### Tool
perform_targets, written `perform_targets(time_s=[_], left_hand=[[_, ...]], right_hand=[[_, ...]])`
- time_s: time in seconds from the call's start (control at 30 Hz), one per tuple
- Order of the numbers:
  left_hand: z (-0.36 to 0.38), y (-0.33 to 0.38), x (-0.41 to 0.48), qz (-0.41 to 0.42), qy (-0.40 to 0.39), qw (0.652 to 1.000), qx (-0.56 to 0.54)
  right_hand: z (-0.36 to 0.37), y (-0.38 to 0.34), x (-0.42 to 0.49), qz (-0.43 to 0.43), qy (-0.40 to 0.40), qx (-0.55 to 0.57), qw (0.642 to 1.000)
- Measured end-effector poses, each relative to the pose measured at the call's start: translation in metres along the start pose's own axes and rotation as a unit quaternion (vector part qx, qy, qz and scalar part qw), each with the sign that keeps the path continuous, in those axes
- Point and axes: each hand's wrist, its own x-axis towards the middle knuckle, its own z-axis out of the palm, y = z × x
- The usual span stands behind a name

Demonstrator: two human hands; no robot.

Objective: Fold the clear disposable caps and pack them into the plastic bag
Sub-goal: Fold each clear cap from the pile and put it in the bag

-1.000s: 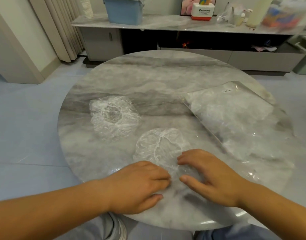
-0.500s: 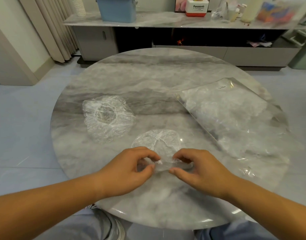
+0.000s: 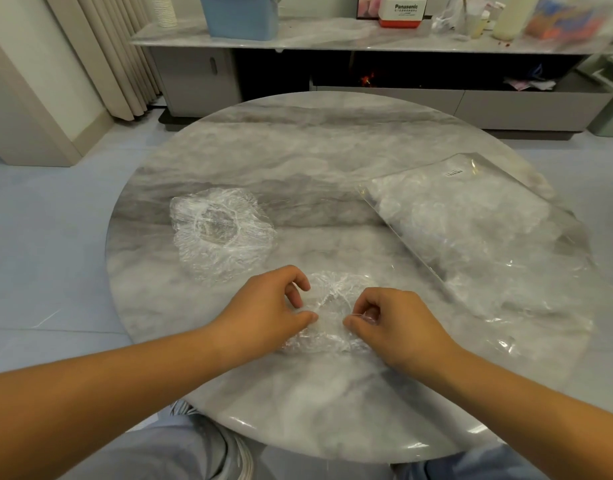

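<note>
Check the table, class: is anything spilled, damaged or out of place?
Nothing stands out. The left hand and right hand pinch one clear cap; a second cap lies unfolded on the table, and the plastic bag lies flat at the right.

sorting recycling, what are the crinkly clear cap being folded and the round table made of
The crinkly clear cap: thin plastic film, apparently; see-through, glossy wrinkles, gathered white rim. The round grey table: polished marble or marble-look slab; veined, reflective edge.
</note>
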Motion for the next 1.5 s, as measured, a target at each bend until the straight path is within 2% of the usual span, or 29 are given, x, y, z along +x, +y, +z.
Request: perform_targets(time_s=[0.17, 0.27, 0.33, 0.4, 0.47, 0.53, 0.6, 0.63, 0.7, 0.87, 1.0, 1.1, 1.2, 1.27, 1.4, 1.43, 1.5], left_hand=[[-0.005, 0.0, 0.01, -0.006, 0.011, 0.993, 0.114], [-0.007, 0.003, 0.014, -0.028, -0.009, 0.994, 0.107], [-0.006, 0.006, 0.016, -0.04, -0.04, 0.995, 0.087], [-0.004, 0.009, 0.016, -0.046, -0.07, 0.994, 0.074], [-0.003, 0.012, 0.016, -0.046, -0.087, 0.993, 0.065], [-0.001, 0.012, 0.016, -0.053, -0.098, 0.993, 0.04], [-0.001, 0.011, 0.015, -0.076, -0.109, 0.991, -0.001], [-0.002, 0.011, 0.014, -0.089, -0.113, 0.989, -0.019], [-0.004, 0.011, 0.014, -0.116, -0.122, 0.984, -0.058], [-0.009, 0.017, 0.015, -0.186, -0.133, 0.958, -0.173], [-0.014, 0.023, 0.014, -0.189, -0.151, 0.949, -0.203], [-0.018, 0.025, 0.011, -0.178, -0.153, 0.944, -0.232], [-0.02, 0.023, 0.006, -0.165, -0.14, 0.945, -0.246], [-0.02, 0.021, 0.003, -0.144, -0.136, 0.954, -0.226], [-0.016, 0.016, -0.003, -0.074, -0.136, 0.98, -0.127], [-0.016, 0.015, -0.004, -0.061, -0.141, 0.983, -0.1], [-0.018, 0.016, -0.007, -0.036, -0.161, 0.985, -0.042]], right_hand=[[-0.003, -0.002, 0.0, 0.018, -0.002, -0.021, 1.0], [-0.007, -0.005, -0.002, 0.021, 0.009, -0.067, 0.998], [-0.012, -0.008, 0.0, 0.014, 0.035, -0.059, 0.998], [-0.018, -0.012, 0.002, 0.034, 0.054, 0.032, 0.997], [-0.02, -0.015, 0.007, 0.071, 0.048, 0.166, 0.982], [-0.021, -0.018, 0.008, 0.132, -0.003, 0.309, 0.942], [-0.023, -0.022, 0.008, 0.194, -0.069, 0.416, 0.886], [-0.024, -0.023, 0.008, 0.212, -0.092, 0.441, 0.867], [-0.026, -0.02, 0.008, 0.229, -0.118, 0.451, 0.854], [-0.027, -0.012, 0.009, 0.217, -0.111, 0.434, 0.867], [-0.027, -0.013, 0.002, 0.191, -0.078, 0.45, 0.869], [-0.026, -0.006, -0.004, 0.139, -0.044, 0.382, 0.913], [-0.026, 0.005, -0.016, 0.053, -0.02, 0.244, 0.968], [-0.027, 0.014, -0.022, -0.008, -0.014, 0.148, 0.989], [-0.03, 0.028, -0.029, -0.097, -0.059, -0.006, 0.993], [-0.029, 0.03, -0.029, -0.127, -0.051, -0.047, 0.99], [-0.029, 0.028, -0.031, -0.192, 0.025, -0.092, 0.977]])
